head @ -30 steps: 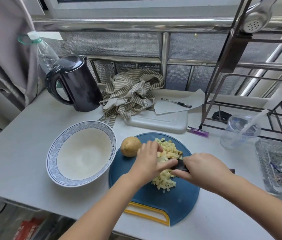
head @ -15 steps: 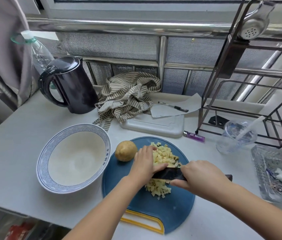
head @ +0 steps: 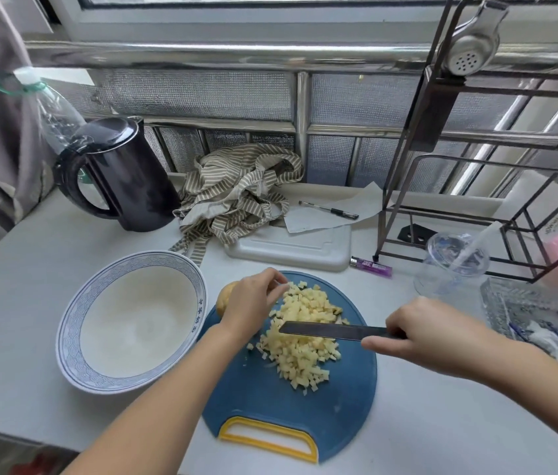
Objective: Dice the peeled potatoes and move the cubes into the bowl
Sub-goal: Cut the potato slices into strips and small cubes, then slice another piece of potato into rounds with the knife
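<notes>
Potato cubes [head: 299, 358] lie between left hand [head: 253, 303] and right hand [head: 431, 337]; knife [head: 325, 330] above.

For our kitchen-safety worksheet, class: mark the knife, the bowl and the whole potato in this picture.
knife [head: 332, 331]: head view, middle of the blade.
bowl [head: 133, 323]: head view, bare inside wall.
whole potato [head: 224, 299]: head view, its visible left side.

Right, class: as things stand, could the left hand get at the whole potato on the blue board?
Probably yes. The left hand is right beside the whole potato, partly covering it, and seems to hold nothing. The knife, in the right hand, is over the cubes, clear of it.
</notes>
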Demonstrator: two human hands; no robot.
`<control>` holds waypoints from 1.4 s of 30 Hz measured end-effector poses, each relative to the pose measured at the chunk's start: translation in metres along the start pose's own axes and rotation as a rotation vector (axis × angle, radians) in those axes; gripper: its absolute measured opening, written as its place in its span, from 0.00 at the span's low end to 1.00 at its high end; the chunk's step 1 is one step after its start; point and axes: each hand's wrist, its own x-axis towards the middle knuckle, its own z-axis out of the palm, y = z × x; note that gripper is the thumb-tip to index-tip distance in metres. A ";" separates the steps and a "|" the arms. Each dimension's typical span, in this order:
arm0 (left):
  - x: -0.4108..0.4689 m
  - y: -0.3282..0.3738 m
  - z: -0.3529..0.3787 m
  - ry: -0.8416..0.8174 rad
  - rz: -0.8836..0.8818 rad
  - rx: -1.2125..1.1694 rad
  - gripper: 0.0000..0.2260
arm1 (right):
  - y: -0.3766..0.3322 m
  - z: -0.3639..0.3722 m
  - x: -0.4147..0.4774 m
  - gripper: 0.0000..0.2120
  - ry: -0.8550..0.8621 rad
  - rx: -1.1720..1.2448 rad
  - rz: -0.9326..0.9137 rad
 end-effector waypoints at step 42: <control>-0.096 0.001 -0.049 0.153 -0.200 0.055 0.34 | -0.017 0.100 0.061 0.31 -0.394 0.742 -0.097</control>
